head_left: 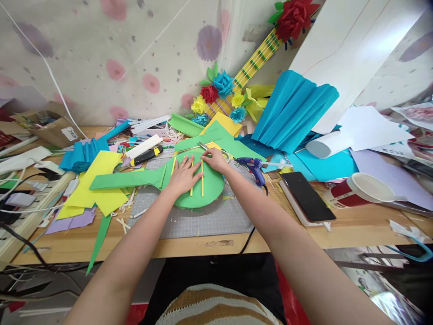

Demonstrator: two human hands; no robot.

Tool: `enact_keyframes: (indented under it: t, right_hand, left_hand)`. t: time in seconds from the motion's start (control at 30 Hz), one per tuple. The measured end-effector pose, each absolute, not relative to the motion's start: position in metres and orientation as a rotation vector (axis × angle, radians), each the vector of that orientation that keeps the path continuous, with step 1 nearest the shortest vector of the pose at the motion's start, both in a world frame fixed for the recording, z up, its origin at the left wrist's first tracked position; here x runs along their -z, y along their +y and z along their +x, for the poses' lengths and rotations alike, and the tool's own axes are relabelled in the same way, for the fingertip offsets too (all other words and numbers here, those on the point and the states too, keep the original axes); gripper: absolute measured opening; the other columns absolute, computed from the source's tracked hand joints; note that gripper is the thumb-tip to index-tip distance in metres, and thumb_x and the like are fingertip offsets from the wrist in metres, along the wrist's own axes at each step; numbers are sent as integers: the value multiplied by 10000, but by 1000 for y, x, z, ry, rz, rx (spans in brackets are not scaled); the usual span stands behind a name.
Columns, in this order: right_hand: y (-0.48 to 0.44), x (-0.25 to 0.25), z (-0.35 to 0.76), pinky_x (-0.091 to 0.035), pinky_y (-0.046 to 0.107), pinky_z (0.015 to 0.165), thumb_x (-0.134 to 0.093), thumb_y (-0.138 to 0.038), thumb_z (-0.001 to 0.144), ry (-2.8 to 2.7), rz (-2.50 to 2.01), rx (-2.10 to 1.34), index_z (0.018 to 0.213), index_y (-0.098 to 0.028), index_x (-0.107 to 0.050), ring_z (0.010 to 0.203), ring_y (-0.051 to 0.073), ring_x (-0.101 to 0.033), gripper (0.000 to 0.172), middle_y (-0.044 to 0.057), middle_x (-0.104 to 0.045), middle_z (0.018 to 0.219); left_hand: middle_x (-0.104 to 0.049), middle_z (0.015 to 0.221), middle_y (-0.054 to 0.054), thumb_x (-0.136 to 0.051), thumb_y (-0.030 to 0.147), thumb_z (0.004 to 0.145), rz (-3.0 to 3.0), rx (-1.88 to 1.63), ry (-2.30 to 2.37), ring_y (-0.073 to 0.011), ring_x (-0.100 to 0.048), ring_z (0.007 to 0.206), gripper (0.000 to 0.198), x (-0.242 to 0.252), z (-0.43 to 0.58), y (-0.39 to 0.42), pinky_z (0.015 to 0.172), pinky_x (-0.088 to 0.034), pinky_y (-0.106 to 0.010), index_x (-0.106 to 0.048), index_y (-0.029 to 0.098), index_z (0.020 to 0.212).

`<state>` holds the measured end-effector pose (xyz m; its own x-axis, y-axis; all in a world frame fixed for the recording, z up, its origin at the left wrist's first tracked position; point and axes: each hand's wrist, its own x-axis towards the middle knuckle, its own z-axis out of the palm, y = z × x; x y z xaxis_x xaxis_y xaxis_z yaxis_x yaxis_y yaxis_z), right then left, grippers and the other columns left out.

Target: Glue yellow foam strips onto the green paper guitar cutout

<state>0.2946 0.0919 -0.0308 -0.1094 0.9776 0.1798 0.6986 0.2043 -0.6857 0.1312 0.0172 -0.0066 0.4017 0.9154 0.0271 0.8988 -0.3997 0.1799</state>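
A green paper guitar shape (209, 187) lies on a grey cutting mat (216, 219), its neck (125, 179) pointing left. Thin yellow strips (202, 180) run along its round body. My left hand (184, 174) lies flat and open on the body, fingers spread over the strips. My right hand (215, 159) presses with bent fingertips on the top end of a yellow strip. Scissors (204, 146) lie just beyond my right hand.
A blue glue gun (253, 168) lies right of the shape, with a dark phone (306, 195) and a red paper cup (358, 189) further right. Yellow paper sheets (99, 180), a utility knife (147, 155), blue crepe paper (291, 113) and a finished flowered paper guitar (246, 70) surround the mat.
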Motion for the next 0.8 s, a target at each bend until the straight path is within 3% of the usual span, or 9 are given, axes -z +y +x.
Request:
enact_keyframes:
  t: [0.43, 0.6, 0.8]
  right_hand:
    - [92, 30, 295, -370, 351, 952, -594, -283, 735, -1862, -1578, -601, 782, -190, -632, 994, 201, -516, 110, 49, -534, 937]
    - [89, 29, 293, -394, 347, 931, -585, -270, 732, -1844, -1537, -608, 840, -189, -601, 984, 188, -531, 137, 43, -566, 947]
    - [86, 28, 292, -428, 343, 874, -585, -266, 725, -1775, -1542, -709, 993, -181, -512, 962, 172, -558, 291, 60, -587, 1032]
  left_hand:
    - [-196, 1510, -85, -257, 538, 887, 2519, -168, 1633, -269, -108, 1396, 587, 6, 132, 17, 1096, -88, -532, -346, 253, 1393]
    - [-211, 1505, -74, -299, 532, 880, 2511, -229, 1631, -264, -113, 1396, 612, 6, 132, 16, 1098, -77, -534, -223, 284, 1435]
    - [-200, 1510, -64, -296, 547, 876, 2494, -189, 1618, -273, -106, 1396, 555, 4, 131, 17, 1092, -87, -533, -366, 314, 1375]
